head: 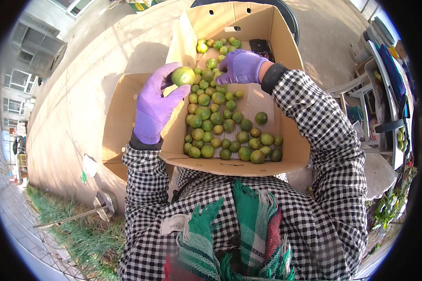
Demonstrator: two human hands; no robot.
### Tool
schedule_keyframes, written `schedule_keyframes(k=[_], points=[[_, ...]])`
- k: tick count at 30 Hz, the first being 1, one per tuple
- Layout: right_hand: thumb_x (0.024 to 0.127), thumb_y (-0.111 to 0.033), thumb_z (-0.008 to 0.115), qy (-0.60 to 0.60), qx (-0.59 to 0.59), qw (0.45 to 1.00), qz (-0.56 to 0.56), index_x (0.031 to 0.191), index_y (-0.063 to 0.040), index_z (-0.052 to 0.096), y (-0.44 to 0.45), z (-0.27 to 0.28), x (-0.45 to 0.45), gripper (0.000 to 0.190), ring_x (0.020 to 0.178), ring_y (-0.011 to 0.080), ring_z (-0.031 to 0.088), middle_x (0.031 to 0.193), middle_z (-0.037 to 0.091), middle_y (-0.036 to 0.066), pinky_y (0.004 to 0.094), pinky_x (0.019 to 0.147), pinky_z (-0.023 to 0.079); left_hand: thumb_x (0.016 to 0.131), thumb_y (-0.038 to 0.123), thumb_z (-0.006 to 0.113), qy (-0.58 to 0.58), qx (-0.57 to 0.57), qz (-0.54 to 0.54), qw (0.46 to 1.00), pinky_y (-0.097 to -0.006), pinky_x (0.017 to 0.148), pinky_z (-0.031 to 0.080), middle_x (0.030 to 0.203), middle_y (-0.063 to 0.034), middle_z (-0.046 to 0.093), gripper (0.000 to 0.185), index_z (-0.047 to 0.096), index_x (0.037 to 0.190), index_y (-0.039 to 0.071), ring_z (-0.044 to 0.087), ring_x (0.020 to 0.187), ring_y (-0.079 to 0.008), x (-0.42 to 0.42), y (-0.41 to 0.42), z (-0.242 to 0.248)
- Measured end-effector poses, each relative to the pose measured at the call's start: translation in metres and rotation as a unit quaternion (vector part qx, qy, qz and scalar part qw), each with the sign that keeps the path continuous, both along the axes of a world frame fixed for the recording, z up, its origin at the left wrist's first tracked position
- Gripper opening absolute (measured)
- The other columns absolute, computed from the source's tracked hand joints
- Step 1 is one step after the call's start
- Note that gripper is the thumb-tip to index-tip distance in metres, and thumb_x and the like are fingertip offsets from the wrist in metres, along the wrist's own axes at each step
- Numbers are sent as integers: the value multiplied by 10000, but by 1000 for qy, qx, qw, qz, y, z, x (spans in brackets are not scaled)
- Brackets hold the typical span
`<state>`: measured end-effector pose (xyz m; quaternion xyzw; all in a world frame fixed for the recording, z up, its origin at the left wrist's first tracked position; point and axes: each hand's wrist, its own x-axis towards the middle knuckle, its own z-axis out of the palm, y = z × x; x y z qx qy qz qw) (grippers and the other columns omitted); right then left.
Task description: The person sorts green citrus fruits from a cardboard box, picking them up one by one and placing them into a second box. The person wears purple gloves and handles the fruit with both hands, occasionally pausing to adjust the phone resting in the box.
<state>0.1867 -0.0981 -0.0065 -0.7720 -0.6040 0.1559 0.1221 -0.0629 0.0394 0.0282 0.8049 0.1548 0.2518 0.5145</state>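
My left hand [158, 100], in a purple glove, grips a large green-yellow citrus fruit [183, 76] between thumb and fingers, above the left wall of a cardboard box [235, 170]. Inside the box lie many loose small green citrus fruits [216, 118], some tinged orange, mostly along the left side and near end. My right hand [244, 66], gloved alike, reaches in from the right with its fingertips down among the fruits. Its palm faces away, so whether it grasps one is hidden. A black smartphone [261, 49] rests in the box's far right corner.
A second cardboard box [121, 116] stands to the left, partly behind my left arm. Under the far end of the fruit box shows a dark round tub [294, 17]. On the right is a cluttered white shelf [387, 105]; a long-handled tool [105, 205] lies by the grass at left.
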Motion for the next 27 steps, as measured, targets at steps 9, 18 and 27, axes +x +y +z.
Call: schedule_keyframes(k=[9, 18, 27], points=[[931, -526, 707, 16, 47, 995, -83, 1059, -4, 793, -15, -1, 12, 544, 938, 390, 737, 960, 759, 239, 477, 910, 564, 1018, 172, 745, 94, -107, 173, 975, -321, 815, 587, 1084, -100, 735, 368, 660, 1307, -39, 688, 913, -166, -50, 125, -138], [921, -566, 706, 46, 0, 997, -54, 1052, -20, 789, -3, 3, 4, 568, 984, 387, 739, 978, 769, 214, 473, 907, 571, 1016, 181, 732, 301, -133, 234, 915, -352, 863, 585, 1176, -150, 744, 462, 602, 1402, -38, 708, 996, -221, -154, 207, -343], [944, -591, 704, 115, 18, 992, -40, 1070, -21, 808, -6, 8, -7, 592, 997, 363, 751, 1025, 787, 201, 446, 934, 568, 1043, 138, 683, -29, 33, 164, 985, -325, 968, 540, 1256, -109, 686, 448, 576, 1453, -7, 647, 1060, -160, -34, 106, -85]])
